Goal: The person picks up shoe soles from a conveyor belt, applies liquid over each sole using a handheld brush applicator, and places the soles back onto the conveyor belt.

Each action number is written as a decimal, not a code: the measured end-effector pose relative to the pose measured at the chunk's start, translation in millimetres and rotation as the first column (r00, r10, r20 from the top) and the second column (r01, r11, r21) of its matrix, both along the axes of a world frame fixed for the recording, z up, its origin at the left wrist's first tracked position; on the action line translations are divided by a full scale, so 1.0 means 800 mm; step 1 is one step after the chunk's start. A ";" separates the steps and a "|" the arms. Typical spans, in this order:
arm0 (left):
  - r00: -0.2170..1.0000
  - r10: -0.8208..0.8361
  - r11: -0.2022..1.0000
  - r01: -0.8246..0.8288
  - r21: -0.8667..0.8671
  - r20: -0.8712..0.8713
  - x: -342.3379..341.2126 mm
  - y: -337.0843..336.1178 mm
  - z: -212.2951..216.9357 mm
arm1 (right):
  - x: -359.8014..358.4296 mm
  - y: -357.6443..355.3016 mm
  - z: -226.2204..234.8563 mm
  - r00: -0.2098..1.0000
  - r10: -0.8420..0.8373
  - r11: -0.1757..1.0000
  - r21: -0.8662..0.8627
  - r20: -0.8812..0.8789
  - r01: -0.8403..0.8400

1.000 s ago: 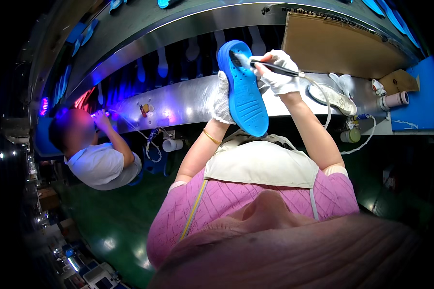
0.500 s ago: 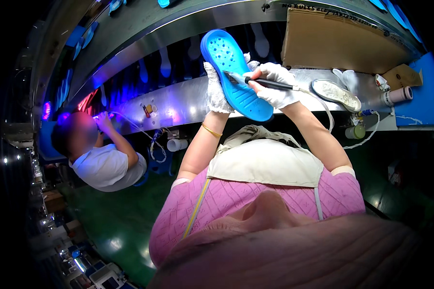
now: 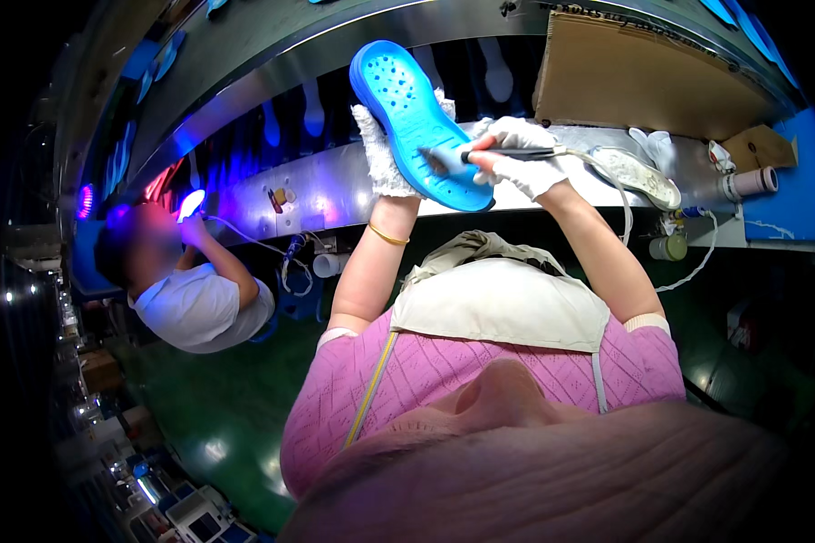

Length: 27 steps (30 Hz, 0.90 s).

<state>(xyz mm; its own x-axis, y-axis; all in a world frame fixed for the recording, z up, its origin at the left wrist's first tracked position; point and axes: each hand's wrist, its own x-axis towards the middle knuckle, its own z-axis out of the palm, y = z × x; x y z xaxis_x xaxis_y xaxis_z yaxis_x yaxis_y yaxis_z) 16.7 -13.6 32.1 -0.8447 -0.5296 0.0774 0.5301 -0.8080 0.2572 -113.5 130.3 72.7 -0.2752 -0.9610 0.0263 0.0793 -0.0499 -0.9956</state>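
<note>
My left hand (image 3: 385, 161), in a white knit glove, grips a blue shoe sole (image 3: 406, 109) from its left side and underneath. The sole is tilted, its inner face toward me, with round holes at the far end and ridges at the near end. My right hand (image 3: 522, 156), gloved with some fingertips bare, holds a black-handled brush (image 3: 532, 153) like a pen. A pale hose runs from the brush handle. The bristles lie over the sole's middle, close to its left rim, and look blurred.
A metal bench ledge (image 3: 335, 195) runs below the sole. To the right are a white sole (image 3: 638, 177), white gloves (image 3: 654, 149), a cardboard sheet (image 3: 643, 77) and a pinkish cylinder (image 3: 753, 182). Several soles (image 3: 312, 109) stand behind. A co-worker (image 3: 199, 308) sits left.
My left hand has shifted the sole left and slightly farther away. The bristles are now lower on the sole's face. The co-worker's hand now shows a brightly lit piece.
</note>
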 end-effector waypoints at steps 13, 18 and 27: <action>0.990 0.135 0.977 -0.140 -0.163 -0.044 0.004 0.031 0.027 | 0.039 -0.007 -0.003 0.976 0.096 0.995 -0.036 0.195 -0.091; 0.980 0.196 0.940 -0.199 -0.278 -0.040 0.000 0.031 0.039 | 0.023 -0.014 -0.034 0.986 -0.128 0.898 -0.434 -0.106 0.069; 0.977 0.193 0.954 -0.209 -0.214 -0.093 0.002 0.011 0.033 | 0.031 -0.017 -0.008 0.955 0.029 0.995 -0.099 0.295 0.000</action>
